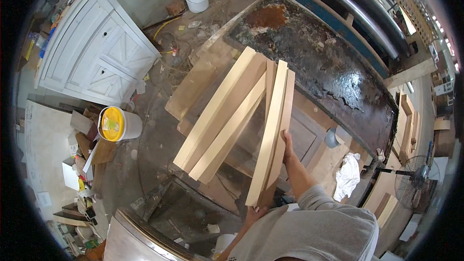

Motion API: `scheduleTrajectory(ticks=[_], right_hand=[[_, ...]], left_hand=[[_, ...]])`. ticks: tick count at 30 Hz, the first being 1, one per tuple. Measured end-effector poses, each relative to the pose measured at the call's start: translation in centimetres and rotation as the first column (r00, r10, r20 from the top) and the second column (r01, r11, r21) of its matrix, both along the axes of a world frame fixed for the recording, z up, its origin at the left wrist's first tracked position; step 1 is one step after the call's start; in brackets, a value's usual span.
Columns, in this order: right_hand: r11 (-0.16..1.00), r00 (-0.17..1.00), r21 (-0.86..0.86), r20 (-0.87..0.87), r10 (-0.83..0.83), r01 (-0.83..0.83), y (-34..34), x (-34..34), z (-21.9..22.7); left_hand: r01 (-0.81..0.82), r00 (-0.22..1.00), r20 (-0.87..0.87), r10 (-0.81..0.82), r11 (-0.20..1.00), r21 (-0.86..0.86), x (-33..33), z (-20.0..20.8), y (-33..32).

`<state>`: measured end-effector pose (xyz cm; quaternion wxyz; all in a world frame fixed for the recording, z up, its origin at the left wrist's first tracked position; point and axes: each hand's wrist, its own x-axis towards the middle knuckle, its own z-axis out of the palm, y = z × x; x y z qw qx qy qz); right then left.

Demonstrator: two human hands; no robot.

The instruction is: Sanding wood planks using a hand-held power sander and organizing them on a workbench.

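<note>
A long wooden strip [267, 140], pale on its upper face with a browner board along its right side, slants toward me. My right hand [288, 147] grips its right edge near the middle, fingers curled round the far side and partly hidden. At the near end my left hand [256, 213] is closed on the same strip. Other pale strips lie to the left: one long strip [215, 108] on a wider brown board [229, 108], and another strip [232, 133] beside it. Their far ends lie close to the held strip's far end.
A dark, stained bench top [319, 50] stands at the far right below a shiny metal roller [355, 9]. On the right are a white cloth [347, 176], a grey cup [332, 137] and a fan [416, 176]. A white cabinet [104, 48] and yellow-lidded bucket [128, 124] stand left.
</note>
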<state>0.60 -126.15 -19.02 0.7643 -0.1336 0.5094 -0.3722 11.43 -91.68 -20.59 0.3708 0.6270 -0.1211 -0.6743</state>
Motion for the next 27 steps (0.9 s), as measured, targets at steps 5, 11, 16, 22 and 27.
scheduleTrajectory(ticks=[5, 11, 16, 22, 27], right_hand=[[0.999, 0.999, 0.011, -0.015, 0.033, -0.033, -0.9, 1.7, -2.9], [0.985, 0.996, -0.171, -0.082, -0.047, 0.032, -2.3, 4.4, -3.9], [0.993, 0.991, -0.116, -0.13, -0.026, 0.01, -2.6, 4.8, -2.4], [0.96, 0.962, -0.277, -0.25, -0.108, 0.036, -3.6, 5.2, -3.0], [0.961, 0.841, -0.275, -0.514, -0.169, 0.025, -3.4, 6.0, -2.6]], left_hand=[[-0.368, 0.867, -0.355, 0.349, 0.93, 0.017, 2.2, -6.1, 1.1], [-0.392, 0.861, -0.437, 0.261, 0.888, -0.241, 6.4, -9.5, 1.0], [-0.415, 0.841, -0.439, 0.316, 0.897, -0.15, 8.1, -7.5, -1.7], [-0.453, 0.836, -0.43, 0.341, 0.871, -0.19, 9.1, -2.9, -4.0], [-0.488, 0.865, -0.231, 0.446, 0.855, -0.177, 14.0, 0.9, -5.9]])
